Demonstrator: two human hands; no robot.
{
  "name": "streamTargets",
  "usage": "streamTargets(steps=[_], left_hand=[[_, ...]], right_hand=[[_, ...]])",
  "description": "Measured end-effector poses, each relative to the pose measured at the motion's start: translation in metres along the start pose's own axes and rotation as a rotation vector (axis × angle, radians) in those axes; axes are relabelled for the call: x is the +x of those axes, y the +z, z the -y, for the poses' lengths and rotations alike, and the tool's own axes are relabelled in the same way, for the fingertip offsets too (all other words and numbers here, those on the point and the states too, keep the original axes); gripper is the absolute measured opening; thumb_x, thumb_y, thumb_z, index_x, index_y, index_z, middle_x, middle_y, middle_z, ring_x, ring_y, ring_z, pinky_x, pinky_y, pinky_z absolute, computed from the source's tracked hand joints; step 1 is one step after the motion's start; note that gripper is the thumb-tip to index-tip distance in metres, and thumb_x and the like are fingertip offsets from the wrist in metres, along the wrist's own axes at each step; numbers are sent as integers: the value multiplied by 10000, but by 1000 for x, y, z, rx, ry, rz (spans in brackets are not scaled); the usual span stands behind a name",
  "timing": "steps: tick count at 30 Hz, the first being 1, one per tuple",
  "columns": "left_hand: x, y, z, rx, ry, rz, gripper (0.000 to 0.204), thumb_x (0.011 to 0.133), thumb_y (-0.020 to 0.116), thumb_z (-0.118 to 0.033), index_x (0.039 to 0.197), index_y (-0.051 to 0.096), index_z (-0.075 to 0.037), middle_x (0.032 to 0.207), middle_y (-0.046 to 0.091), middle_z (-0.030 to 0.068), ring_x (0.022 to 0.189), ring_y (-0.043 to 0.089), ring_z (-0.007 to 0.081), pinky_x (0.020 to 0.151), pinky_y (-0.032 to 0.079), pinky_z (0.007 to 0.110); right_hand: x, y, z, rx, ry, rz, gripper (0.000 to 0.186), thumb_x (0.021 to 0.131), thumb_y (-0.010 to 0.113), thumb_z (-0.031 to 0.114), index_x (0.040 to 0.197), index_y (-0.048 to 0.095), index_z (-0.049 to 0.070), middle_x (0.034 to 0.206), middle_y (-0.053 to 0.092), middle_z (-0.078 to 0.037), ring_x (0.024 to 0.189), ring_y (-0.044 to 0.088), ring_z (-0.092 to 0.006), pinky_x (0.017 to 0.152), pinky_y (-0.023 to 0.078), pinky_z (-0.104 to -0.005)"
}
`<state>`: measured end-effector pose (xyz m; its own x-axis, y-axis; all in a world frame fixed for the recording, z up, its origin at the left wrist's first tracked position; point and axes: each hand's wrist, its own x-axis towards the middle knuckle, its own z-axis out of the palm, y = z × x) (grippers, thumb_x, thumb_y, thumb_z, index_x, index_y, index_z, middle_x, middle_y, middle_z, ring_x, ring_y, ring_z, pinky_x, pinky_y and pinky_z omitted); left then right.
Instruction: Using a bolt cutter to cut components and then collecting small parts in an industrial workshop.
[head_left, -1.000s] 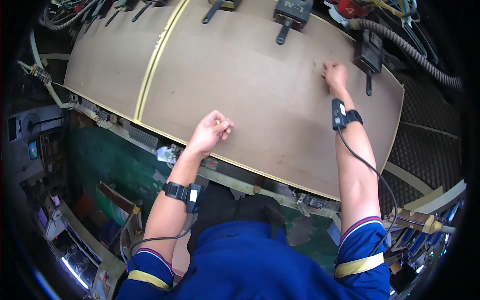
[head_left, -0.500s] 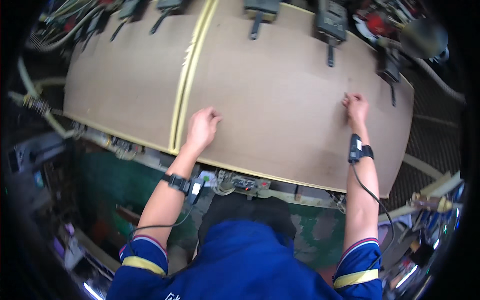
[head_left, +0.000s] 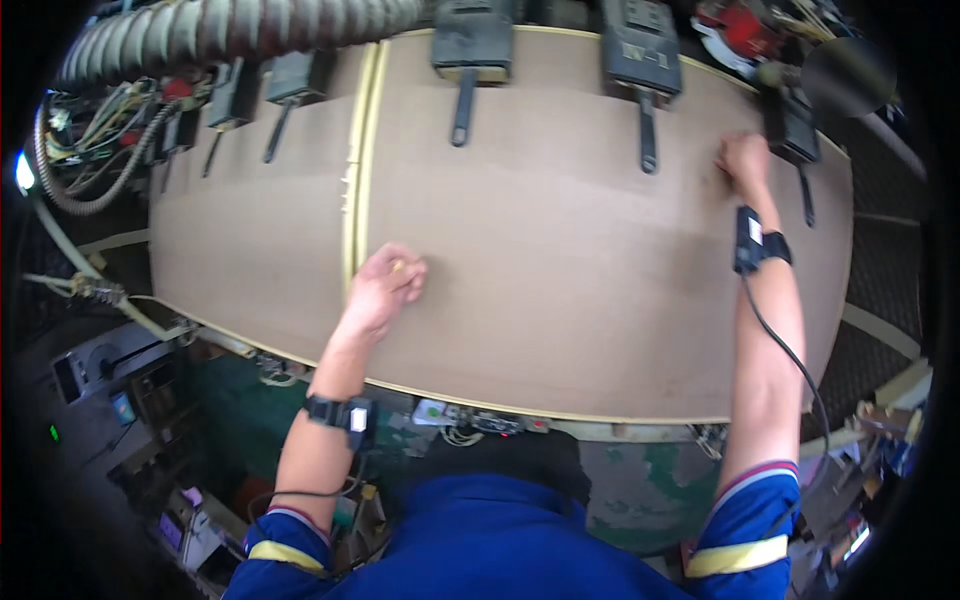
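Note:
A wide brown-grey board (head_left: pixel 540 290) with yellow edging lies in front of me. Pale yellow double strips (head_left: pixel 359 190) cross it from back to front on the left. My left hand (head_left: pixel 385 290) is closed above the board, just right of the strips. A small yellowish piece (head_left: pixel 399 266) shows between its curled fingers; its kind is unclear. My right hand (head_left: pixel 746 160) reaches to the far right part of the board, its fingers curled in. Whatever those fingers hold, if anything, is hidden. The nearest thing to it is a dark clamp head (head_left: pixel 792 130) with a downward bar.
Several dark boxy clamp heads, one at the back middle (head_left: pixel 472 45) and another (head_left: pixel 640 55) beside it, overhang the board's far edge. A ribbed grey hose (head_left: pixel 240 30) spans the upper left. A machine rail with a small control box (head_left: pixel 495 424) runs along the near edge.
My right hand has moved farther away and slightly right. My left hand has come a little nearer and left. The view has shifted, bringing the ribbed hose into sight.

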<state>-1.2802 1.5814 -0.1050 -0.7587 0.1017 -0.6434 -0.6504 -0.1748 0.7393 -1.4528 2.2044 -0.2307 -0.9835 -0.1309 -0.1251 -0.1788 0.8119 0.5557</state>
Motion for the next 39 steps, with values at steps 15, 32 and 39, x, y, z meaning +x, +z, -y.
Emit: streamTargets(steps=[15,32,39], left_hand=[[200,-32,-105,1107,429,-554,150,873,673,-150,897,731,-14,824,728,180,794,711,278,736,538,395],[5,51,-15,-562,-26,277,99,1007,538,-93,1033,591,-15,969,556,84,817,473,151,684,415,265],[-76,27,34,-658,25,354,89,959,582,-44,1043,606,-28,918,546,70,788,508,152,688,440,270]], right_hand=[[-37,-140,70,1990,645,92,141,964,567,52,1005,672,-34,794,624,-29,660,557,-97,615,490,-247],[-24,-166,106,977,173,-28,215,918,581,131,853,633,-68,863,657,-287,866,655,-451,798,509,-514],[-145,-236,170,1787,261,408,185,995,550,186,890,590,39,644,502,30,557,473,-48,495,370,-236]])
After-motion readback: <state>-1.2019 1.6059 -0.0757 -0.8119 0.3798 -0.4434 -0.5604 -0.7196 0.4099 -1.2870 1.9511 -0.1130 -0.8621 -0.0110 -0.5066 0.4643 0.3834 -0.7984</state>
